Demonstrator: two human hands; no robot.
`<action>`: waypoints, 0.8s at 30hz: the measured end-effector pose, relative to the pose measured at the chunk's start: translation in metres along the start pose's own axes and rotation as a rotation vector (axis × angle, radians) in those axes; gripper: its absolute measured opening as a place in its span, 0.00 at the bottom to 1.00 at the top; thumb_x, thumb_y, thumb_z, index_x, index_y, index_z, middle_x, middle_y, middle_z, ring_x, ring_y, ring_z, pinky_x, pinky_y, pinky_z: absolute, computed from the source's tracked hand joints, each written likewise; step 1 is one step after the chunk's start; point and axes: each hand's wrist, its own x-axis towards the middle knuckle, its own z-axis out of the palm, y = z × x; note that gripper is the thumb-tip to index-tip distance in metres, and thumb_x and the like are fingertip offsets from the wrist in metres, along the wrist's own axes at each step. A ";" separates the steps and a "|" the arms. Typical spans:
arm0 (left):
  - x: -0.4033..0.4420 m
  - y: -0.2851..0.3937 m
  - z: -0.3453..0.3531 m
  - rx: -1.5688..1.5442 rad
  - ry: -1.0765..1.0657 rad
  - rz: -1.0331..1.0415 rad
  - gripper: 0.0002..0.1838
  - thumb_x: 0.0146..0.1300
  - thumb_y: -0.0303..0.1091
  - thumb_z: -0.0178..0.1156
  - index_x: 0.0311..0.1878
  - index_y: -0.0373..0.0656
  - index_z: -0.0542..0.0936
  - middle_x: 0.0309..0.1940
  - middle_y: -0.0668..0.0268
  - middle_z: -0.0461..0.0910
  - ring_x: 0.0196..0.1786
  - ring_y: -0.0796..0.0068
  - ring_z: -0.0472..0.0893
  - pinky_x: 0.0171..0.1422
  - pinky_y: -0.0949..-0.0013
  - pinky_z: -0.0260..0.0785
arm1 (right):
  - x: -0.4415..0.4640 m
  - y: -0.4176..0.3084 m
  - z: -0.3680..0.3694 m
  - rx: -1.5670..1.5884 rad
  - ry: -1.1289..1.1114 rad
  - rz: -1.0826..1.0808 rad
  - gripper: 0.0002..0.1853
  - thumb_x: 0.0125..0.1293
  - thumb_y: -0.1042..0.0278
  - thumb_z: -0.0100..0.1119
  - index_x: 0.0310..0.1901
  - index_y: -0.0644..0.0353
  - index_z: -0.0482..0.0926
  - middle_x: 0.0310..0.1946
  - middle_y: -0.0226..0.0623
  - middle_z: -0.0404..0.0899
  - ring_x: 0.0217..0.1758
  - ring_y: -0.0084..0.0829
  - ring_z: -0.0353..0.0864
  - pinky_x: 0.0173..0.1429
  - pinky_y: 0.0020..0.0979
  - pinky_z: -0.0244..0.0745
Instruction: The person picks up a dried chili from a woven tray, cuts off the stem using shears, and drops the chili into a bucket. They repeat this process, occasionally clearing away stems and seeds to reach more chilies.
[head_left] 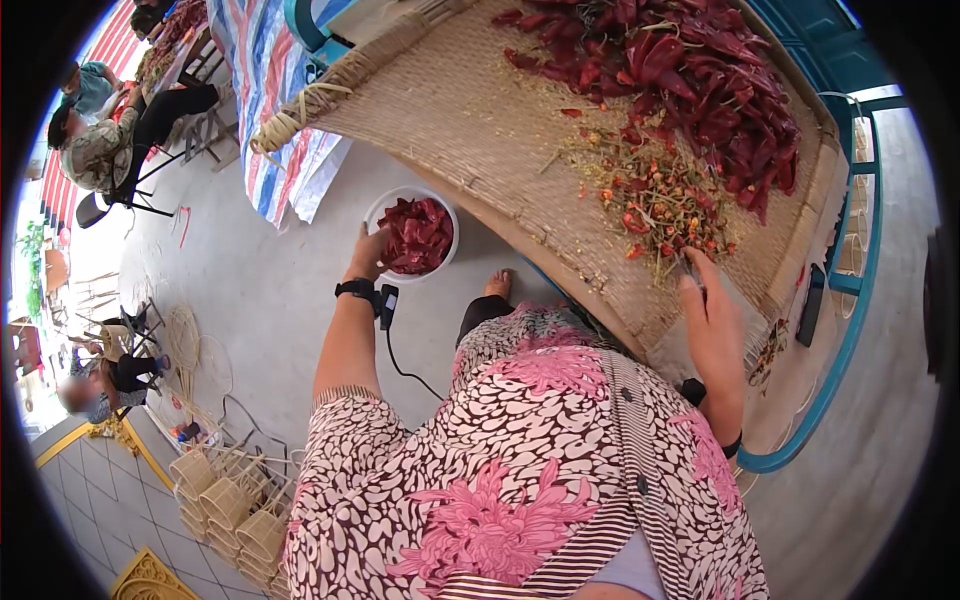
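Observation:
My left hand (pixel 370 252) grips the rim of a white bucket (pixel 456 240) filled with dark red dried chili pieces (pixel 416 235). To the right, my right hand (pixel 712 305) is over the lower part of a woven tray (pixel 450 120), at the edge of a pile of pepper stems and scraps (pixel 655 205). Its fingers are closed around something small and greyish at the fingertips that I cannot make out. Beyond the stems lies a large heap of dark red dried chilies (pixel 690 85) on the same tray.
A blue metal frame (pixel 865 250) runs along the tray's right side, with a dark phone-like object (pixel 811 305) nearby. Striped plastic sheeting (pixel 270 110) hangs at the upper left. Several people sit farther left; woven baskets (pixel 230 500) are stacked at the lower left.

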 end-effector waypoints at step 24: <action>-0.197 0.316 0.138 1.390 -0.249 1.315 0.17 0.57 0.34 0.56 0.51 0.47 0.80 0.47 0.53 0.80 0.55 0.53 0.78 0.54 0.52 0.74 | -0.001 0.007 -0.006 0.146 0.037 -0.224 0.20 0.67 0.61 0.55 0.61 0.45 0.73 0.32 0.48 0.79 0.36 0.49 0.80 0.40 0.47 0.73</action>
